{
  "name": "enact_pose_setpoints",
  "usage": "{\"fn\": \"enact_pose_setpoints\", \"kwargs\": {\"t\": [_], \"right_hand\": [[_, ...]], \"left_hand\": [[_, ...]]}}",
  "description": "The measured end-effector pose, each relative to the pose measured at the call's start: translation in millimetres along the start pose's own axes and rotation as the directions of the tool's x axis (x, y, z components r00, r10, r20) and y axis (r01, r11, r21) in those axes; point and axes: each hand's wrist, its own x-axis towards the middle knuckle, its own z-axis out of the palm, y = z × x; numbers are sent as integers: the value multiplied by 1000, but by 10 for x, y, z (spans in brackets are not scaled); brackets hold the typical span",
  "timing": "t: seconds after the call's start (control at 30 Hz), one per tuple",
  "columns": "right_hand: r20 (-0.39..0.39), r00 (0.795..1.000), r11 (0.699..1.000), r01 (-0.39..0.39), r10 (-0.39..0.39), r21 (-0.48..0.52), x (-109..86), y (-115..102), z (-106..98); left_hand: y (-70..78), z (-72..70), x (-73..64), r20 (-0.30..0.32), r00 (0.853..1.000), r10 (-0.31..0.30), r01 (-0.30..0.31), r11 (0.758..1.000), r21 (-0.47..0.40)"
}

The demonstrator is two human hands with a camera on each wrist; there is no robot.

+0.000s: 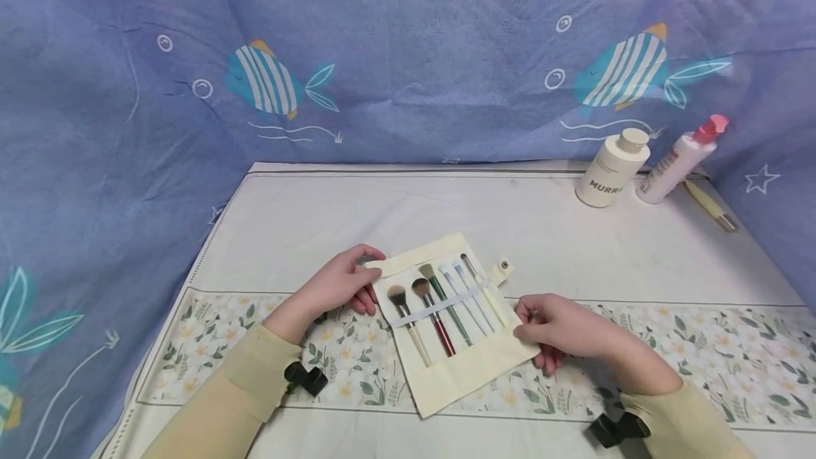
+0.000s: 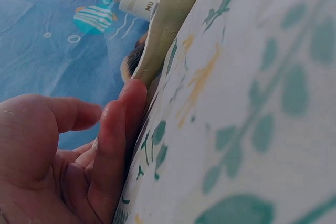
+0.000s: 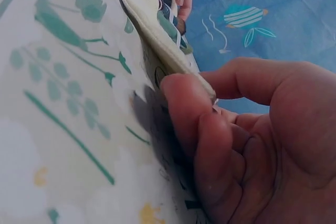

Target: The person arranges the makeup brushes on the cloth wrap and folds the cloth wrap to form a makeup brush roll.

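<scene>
A cream fabric brush roll (image 1: 440, 388) lies unrolled at a slant, partly over the floral band of the tablecloth. Several makeup brushes stand in it under an elastic strap, including a red-handled brush (image 1: 441, 328) and a green-handled brush (image 1: 454, 314). At the roll's upper left corner, my left hand (image 1: 347, 280) holds the edge by thumb and fingers. My right hand (image 1: 561, 328) pinches the right corner; in the right wrist view, the roll's edge (image 3: 157, 40) sits between thumb and finger, slightly raised from the cloth. A snap tab (image 1: 503, 271) sticks out at the right side.
At the back right stand a white bottle (image 1: 612, 170) and a pale bottle with a pink pump (image 1: 678, 161). Beside them lies a cream-handled tool (image 1: 710, 205), its kind unclear. A blue fish-print curtain (image 1: 408, 55) hangs behind the white tablecloth (image 1: 382, 204).
</scene>
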Motion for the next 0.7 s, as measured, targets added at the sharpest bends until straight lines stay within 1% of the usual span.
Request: {"fn": "enact_pose_setpoints", "kwargs": {"t": [0.13, 0.3, 0.4, 0.5, 0.7], "right_hand": [[30, 999, 1000, 10, -11, 20, -3, 42, -29], [89, 995, 999, 37, -34, -26, -46, 76, -65], [100, 994, 997, 48, -42, -56, -68, 83, -97], [81, 996, 998, 43, -40, -34, -79, 98, -135], [5, 1000, 998, 23, -24, 53, -58, 138, -192]], "left_hand": [[-24, -2, 7, 0, 1000, 2, -2, 1000, -6], [-44, -8, 13, -13, 1000, 17, -17, 1000, 2], [-37, -10, 16, -23, 1000, 19, -19, 1000, 5], [-26, -4, 17, -27, 999, 19, -18, 1000, 2], [-29, 4, -1, -40, 999, 12, -11, 1000, 24]]}}
